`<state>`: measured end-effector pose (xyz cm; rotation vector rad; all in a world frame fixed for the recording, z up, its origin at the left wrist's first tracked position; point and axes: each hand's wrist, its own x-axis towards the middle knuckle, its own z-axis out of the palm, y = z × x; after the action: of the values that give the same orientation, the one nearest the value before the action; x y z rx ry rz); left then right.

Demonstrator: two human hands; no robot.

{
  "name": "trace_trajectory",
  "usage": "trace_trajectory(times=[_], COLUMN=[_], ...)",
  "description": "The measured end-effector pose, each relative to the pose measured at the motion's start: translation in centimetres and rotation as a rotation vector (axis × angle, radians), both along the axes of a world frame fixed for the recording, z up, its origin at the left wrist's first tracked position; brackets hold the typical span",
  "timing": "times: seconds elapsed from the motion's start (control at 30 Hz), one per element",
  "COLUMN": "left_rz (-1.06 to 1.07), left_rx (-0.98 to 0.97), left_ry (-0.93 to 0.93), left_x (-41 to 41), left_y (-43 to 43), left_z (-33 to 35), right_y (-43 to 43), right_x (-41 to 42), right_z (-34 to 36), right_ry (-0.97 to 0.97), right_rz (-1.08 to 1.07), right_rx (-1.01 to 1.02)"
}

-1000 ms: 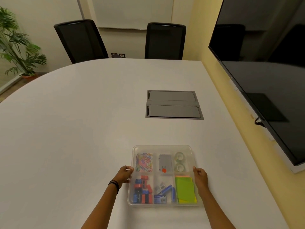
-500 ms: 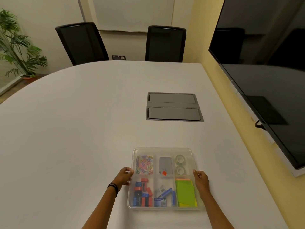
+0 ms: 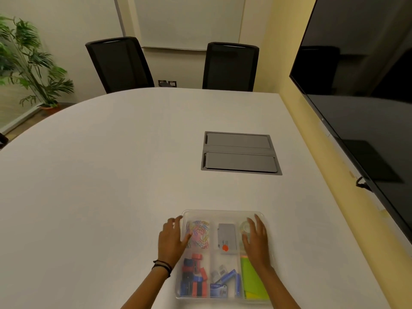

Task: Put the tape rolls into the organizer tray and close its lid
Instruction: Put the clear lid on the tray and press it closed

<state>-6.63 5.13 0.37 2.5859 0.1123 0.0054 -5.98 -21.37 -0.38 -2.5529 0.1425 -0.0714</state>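
The clear organizer tray (image 3: 223, 213) lies on the white table in front of me, its transparent lid down over the compartments. A tape roll (image 3: 246, 227) shows in the far right compartment, partly covered by my right hand (image 3: 256, 240), which lies flat with fingers spread on the lid. My left hand (image 3: 172, 239) rests flat on the tray's far left edge, over the coloured paper clips (image 3: 200, 233). Any second roll is hidden under my right hand.
Inside the tray are a grey box with an orange dot (image 3: 227, 238), red and blue clips (image 3: 193, 277), blue items (image 3: 225, 281) and green sticky notes (image 3: 253, 279). A grey cable hatch (image 3: 239, 153) sits farther back. A large screen (image 3: 361, 97) hangs right; two chairs stand behind.
Both hands have moved from gripping the tray's sides at mid-length forward onto the far part of the lid, lying flat. The camera has tilted down slightly.
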Motion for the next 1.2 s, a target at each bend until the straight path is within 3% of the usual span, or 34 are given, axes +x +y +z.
trace_trajectory(times=[0.1,0.33,0.47,0.57,1.2], left_rz=[-0.170,-0.432,-0.458,-0.453,-0.435], left_rx=[0.079,0.168,0.238,0.183,0.178], left_ry=[-0.116,-0.045,-0.032,-0.049,0.032], left_x=[1.0,3.2,3.7,3.7,3.5], left_y=[-2.0,-5.1,-5.4,-5.3,-5.1], left_z=[0.0,-1.2,-2.4,-3.6,-4.6], right_y=[1.9,3.1,2.7,2.6,3.0], right_x=[1.3,2.5,2.8,2.7,2.2], right_z=[-0.4,-2.3,-2.6,-2.7,-2.4], right_ry=[0.037,0.143,0.095,0.040,0.040], right_rz=[0.181,0.399,0.432,0.424,0.392], right_rx=[-0.059,-0.305,-0.343,-0.295,-0.302])
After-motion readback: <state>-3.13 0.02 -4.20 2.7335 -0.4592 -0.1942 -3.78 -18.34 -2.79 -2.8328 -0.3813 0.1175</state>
